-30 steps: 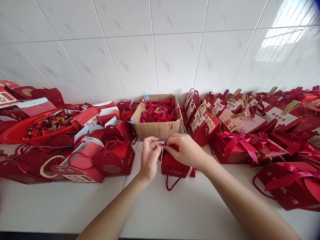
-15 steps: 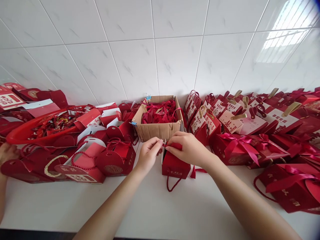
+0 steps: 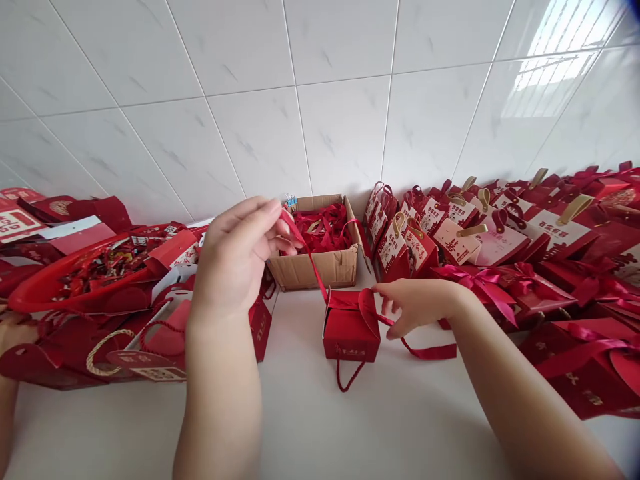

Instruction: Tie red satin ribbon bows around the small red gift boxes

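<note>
A small red gift box (image 3: 350, 333) stands on the white counter (image 3: 380, 427) in front of me, a red cord loop hanging from its front. A red ribbon (image 3: 307, 257) runs through its top. My left hand (image 3: 237, 257) is raised up and to the left, pinching one end of that ribbon taut. My right hand (image 3: 417, 303) sits just right of the box, fingers on the other ribbon end, which trails along the counter to the right.
A cardboard box (image 3: 320, 267) full of red ribbons stands behind the gift box. Finished red boxes and bags (image 3: 480, 280) crowd the right side. A red tray (image 3: 75, 273) and flat red boxes fill the left. Another person's hand (image 3: 13, 330) shows at the left edge.
Both hands were together on the box top. Now my left hand has pulled a ribbon end up and left, and my right hand has moved right along the other end.
</note>
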Motion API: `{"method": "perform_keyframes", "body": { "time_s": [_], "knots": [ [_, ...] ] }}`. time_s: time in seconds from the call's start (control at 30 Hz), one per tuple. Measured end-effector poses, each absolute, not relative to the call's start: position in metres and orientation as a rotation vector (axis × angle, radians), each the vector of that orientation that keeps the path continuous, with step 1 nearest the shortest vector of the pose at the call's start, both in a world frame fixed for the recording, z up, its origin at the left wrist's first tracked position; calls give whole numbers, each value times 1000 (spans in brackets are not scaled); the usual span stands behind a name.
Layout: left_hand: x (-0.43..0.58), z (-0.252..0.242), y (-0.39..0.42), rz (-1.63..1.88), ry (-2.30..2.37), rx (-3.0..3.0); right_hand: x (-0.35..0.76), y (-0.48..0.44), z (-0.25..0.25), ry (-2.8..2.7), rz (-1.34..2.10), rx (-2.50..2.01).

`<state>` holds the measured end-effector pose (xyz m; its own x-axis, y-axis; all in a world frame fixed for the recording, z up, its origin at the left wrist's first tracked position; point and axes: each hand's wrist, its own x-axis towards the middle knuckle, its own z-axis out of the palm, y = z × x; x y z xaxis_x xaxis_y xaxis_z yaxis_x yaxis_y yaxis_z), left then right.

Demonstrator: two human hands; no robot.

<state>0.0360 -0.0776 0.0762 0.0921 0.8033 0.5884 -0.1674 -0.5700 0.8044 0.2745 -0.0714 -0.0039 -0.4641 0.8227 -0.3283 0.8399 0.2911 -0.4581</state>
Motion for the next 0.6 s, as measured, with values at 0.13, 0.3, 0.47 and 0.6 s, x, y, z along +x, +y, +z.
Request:
{"method": "perform_keyframes", "body": {
  "time_s": [0.13, 0.3, 0.47, 0.6],
  "knots": [
    [29, 74, -78, 1730, 571, 1418, 267, -67, -10, 2497, -889, 1621],
    [12, 77, -76, 1722, 468, 1296, 266, -61, -12, 2482, -941, 1638],
    [-4, 80, -80, 1919, 532, 1452, 280, -65, 1, 2536, -1047, 1644],
    [-8, 75, -83, 1680, 1459, 1891, 287, -73, 14, 2598, -973, 1626]
  ]
}}
